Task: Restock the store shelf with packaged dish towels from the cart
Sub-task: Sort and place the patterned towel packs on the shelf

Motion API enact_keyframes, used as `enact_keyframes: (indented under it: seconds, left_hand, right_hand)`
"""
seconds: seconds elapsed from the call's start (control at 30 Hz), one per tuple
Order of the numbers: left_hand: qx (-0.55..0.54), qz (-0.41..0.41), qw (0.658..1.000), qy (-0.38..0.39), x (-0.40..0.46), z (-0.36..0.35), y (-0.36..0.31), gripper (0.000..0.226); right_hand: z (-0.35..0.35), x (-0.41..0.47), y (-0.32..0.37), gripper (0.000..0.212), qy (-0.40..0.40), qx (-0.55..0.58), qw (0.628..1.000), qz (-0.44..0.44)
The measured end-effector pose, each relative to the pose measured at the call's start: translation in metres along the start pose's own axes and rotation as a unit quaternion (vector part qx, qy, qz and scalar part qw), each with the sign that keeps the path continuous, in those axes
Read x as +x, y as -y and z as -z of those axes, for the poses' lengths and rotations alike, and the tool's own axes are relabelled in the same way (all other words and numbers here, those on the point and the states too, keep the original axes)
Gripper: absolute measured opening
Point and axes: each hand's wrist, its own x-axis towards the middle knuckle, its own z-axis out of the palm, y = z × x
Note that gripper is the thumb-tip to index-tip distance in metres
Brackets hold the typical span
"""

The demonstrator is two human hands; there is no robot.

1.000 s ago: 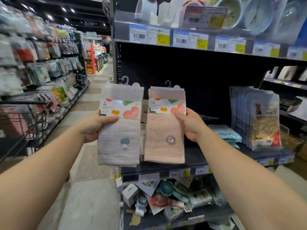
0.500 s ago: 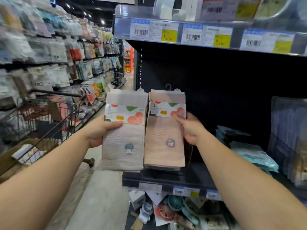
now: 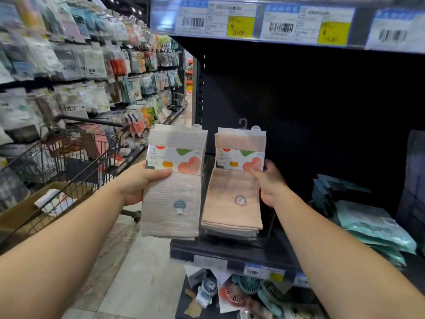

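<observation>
My left hand [image 3: 140,183] grips a beige packaged dish towel [image 3: 172,196] with a blue mushroom patch, held upright just left of the shelf's corner. My right hand [image 3: 268,183] grips a pink packaged dish towel [image 3: 232,199] with a snail patch, its lower edge over a small stack of similar towels on the black shelf [image 3: 220,254]. Both packs carry a white printed band and a hanger hook on top. The wire cart [image 3: 69,157] stands behind my left forearm.
Teal plastic packs [image 3: 372,226] lie on the shelf to the right. Price labels [image 3: 239,24] line the shelf above. Small fans [image 3: 241,291] crowd the shelf below. Hanging goods [image 3: 69,65] fill the aisle's left wall. A cardboard box [image 3: 34,210] sits in the cart.
The view has moved closer to the shelf and turned left. Both towels have come nearer the shelf, and the pink one now hangs over the stack on it.
</observation>
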Motion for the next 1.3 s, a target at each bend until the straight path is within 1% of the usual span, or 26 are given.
enact_keyframes:
  seconds: [0.07, 0.17, 0.37, 0.47, 0.53, 0.7, 1.0, 1.13, 1.2, 1.27, 1.3]
  left_hand:
    - [-0.002, 0.002, 1.000, 0.005, 0.003, -0.002, 0.001, 0.109]
    - [-0.001, 0.011, 1.000, 0.008, 0.006, -0.004, 0.002, 0.111]
    - [-0.007, 0.017, 1.000, 0.019, 0.011, -0.001, 0.005, 0.111]
    - [-0.011, 0.020, 0.999, 0.030, 0.010, 0.001, 0.007, 0.108]
    - [-0.014, 0.019, 0.999, 0.037, 0.008, 0.001, 0.008, 0.103]
    - [-0.016, 0.023, 0.999, 0.038, 0.006, 0.003, 0.007, 0.103]
    - [-0.017, 0.036, 0.999, 0.034, 0.004, 0.000, 0.011, 0.109]
    - [-0.013, 0.040, 0.998, 0.037, 0.003, -0.002, 0.013, 0.109]
    - [-0.015, 0.039, 0.998, 0.040, 0.002, -0.003, 0.013, 0.108]
    - [-0.017, 0.039, 0.998, 0.043, 0.000, -0.005, 0.014, 0.106]
    - [-0.017, 0.039, 0.998, 0.044, -0.001, -0.005, 0.013, 0.105]
  right_hand:
    - [0.003, 0.002, -0.003, 0.044, -0.019, -0.025, 0.999, 0.006]
    - [0.003, 0.005, -0.007, 0.049, -0.041, -0.062, 0.997, 0.010]
    - [-0.004, 0.006, -0.009, 0.040, -0.076, -0.091, 0.991, 0.054]
    - [-0.011, 0.004, -0.013, 0.030, -0.086, -0.132, 0.984, 0.087]
    - [-0.014, 0.004, -0.017, 0.030, -0.106, -0.156, 0.977, 0.095]
    - [-0.011, 0.005, -0.019, 0.034, -0.155, -0.209, 0.961, 0.095]
    - [-0.008, 0.003, -0.018, 0.038, -0.173, -0.229, 0.955, 0.075]
    - [-0.008, 0.004, -0.018, 0.035, -0.180, -0.229, 0.954, 0.068]
    - [-0.008, 0.004, -0.016, 0.043, -0.184, -0.225, 0.955, 0.066]
    - [-0.008, 0.003, -0.014, 0.061, -0.177, -0.222, 0.957, 0.053]
    - [-0.008, 0.003, -0.013, 0.063, -0.168, -0.227, 0.958, 0.048]
